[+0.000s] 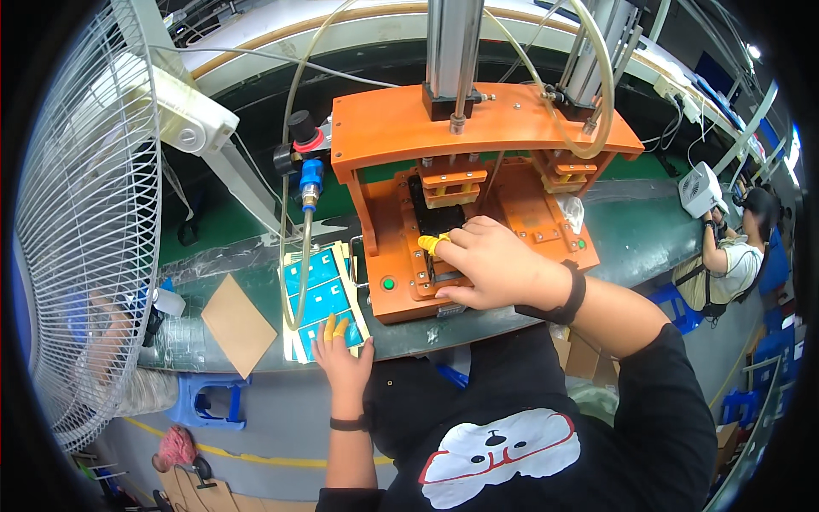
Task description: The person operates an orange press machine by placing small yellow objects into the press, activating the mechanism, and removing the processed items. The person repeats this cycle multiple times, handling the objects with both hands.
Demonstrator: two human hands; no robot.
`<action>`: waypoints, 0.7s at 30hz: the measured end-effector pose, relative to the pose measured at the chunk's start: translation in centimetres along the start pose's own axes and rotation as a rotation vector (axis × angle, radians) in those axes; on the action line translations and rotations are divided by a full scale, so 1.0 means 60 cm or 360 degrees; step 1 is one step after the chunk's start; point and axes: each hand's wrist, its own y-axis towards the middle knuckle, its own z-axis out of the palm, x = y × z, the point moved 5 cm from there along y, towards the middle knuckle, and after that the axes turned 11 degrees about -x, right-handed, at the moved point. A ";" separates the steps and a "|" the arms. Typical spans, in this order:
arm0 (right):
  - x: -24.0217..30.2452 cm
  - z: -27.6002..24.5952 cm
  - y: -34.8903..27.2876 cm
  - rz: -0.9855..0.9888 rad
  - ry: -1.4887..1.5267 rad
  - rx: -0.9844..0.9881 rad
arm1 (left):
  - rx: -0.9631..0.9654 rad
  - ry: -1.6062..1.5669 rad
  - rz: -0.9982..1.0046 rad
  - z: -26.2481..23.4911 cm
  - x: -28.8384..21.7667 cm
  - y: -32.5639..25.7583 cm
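My left hand [344,362] lies at the near end of a stack of bright blue sheets [322,304] on pale backing, its fingertips touching the lowest blue piece. Yellow finger covers sit on two of its fingers. My right hand [495,263] reaches into the left station of an orange press [478,128], over a dark part [426,218] in the fixture. A yellow cover wraps its index finger, and its thumb is spread away along the fixture's near side. Its other fingertips are hidden behind the hand. Above the dark part hangs a raised orange press head [452,181].
A second press head [566,175] stands to the right. Left of the sheets are a brown board [240,325] and a large caged fan [94,213]. A hose [299,264] loops down over the sheets. Another person [735,260] sits far right by a white fan [701,191].
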 end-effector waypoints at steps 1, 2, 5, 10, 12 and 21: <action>0.001 -0.001 0.001 -0.0002 -0.0001 0.0011 | -0.0014 0.0004 -0.0002 0.000 0.000 0.001; 0.002 -0.002 0.002 -0.0003 -0.0002 0.0022 | -0.0028 0.0008 -0.0004 0.000 0.000 0.001; 0.003 0.000 0.000 -0.0028 -0.0020 0.0035 | -0.0056 0.0012 -0.0001 0.006 0.005 -0.003; -0.009 0.002 0.000 0.0025 -0.0012 0.0101 | -0.0056 -0.0022 -0.0003 0.009 0.010 -0.002; -0.015 0.009 0.000 0.0052 -0.0002 0.0142 | -0.0051 -0.0048 -0.0013 0.008 0.013 -0.001; 0.154 0.035 -0.057 -0.0066 0.0632 -0.0220 | -0.0041 -0.0289 -0.0074 -0.016 0.022 0.028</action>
